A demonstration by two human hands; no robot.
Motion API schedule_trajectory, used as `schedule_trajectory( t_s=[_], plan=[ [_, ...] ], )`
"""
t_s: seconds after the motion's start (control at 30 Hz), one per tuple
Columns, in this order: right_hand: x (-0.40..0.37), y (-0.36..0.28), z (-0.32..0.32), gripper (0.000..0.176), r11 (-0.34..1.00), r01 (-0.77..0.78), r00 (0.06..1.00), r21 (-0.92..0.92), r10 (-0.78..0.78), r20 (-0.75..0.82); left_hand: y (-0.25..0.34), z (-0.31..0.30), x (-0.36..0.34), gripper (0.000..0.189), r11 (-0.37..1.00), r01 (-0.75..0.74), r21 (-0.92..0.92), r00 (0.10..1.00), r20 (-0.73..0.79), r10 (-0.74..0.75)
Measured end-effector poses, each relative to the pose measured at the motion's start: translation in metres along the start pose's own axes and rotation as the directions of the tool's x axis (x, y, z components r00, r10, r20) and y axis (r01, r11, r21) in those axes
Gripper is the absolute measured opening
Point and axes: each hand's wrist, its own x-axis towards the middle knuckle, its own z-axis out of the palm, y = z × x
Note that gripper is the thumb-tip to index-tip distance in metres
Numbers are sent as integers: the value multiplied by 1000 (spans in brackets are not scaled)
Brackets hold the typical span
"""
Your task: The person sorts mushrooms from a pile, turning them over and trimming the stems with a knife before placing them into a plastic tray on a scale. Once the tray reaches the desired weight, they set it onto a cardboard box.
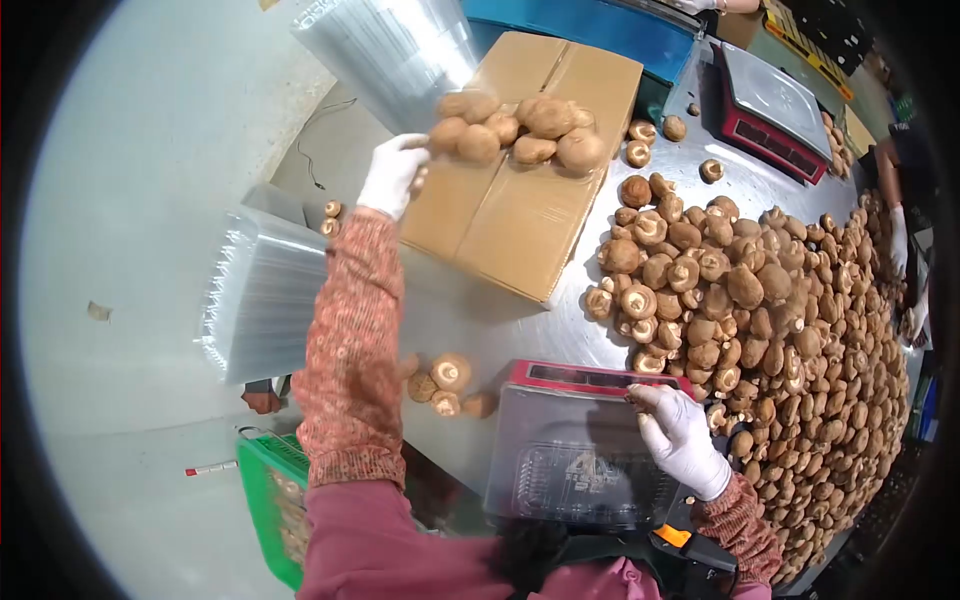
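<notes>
My left hand (394, 176), in a white glove, reaches to the left side of a cardboard carton (520, 232). Its fingers curl at the near edge of a group of brown mushrooms (478, 143), which seem to sit in a clear tray with hardly visible walls. Beside them on the carton lies a second group of mushrooms (580, 150). My right hand (685, 440), also gloved, is over the right side of a red scale (535, 375). Thumb and fingertips are drawn together; anything between them is too small to name. A clear plastic tray (590, 485) rests on this scale.
A large mushroom heap (790, 330) covers the table's right side. Stacked clear trays (270, 290) stand left, more (395, 60) behind. A second scale (775, 105) is far right, a green crate (265, 500) lower left. Another person's gloved hand (898, 240) shows at right.
</notes>
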Motion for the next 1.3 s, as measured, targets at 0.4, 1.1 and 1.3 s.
schedule_trajectory(
  t_s=[0.4,1.1,1.3],
  plan=[
    [-5,12,6,30,978,-137,991,159,137,16,36,5,-108,46,411,-548,728,738,191,647],
    [-27,22,3,25,898,-238,952,370,292,-95,56,46,-61,50,144,-626,766,737,521,432],
    [-23,14,-2,25,907,-249,954,339,290,-73,65,38,-88,51,305,-601,739,760,410,504]
  ],
)
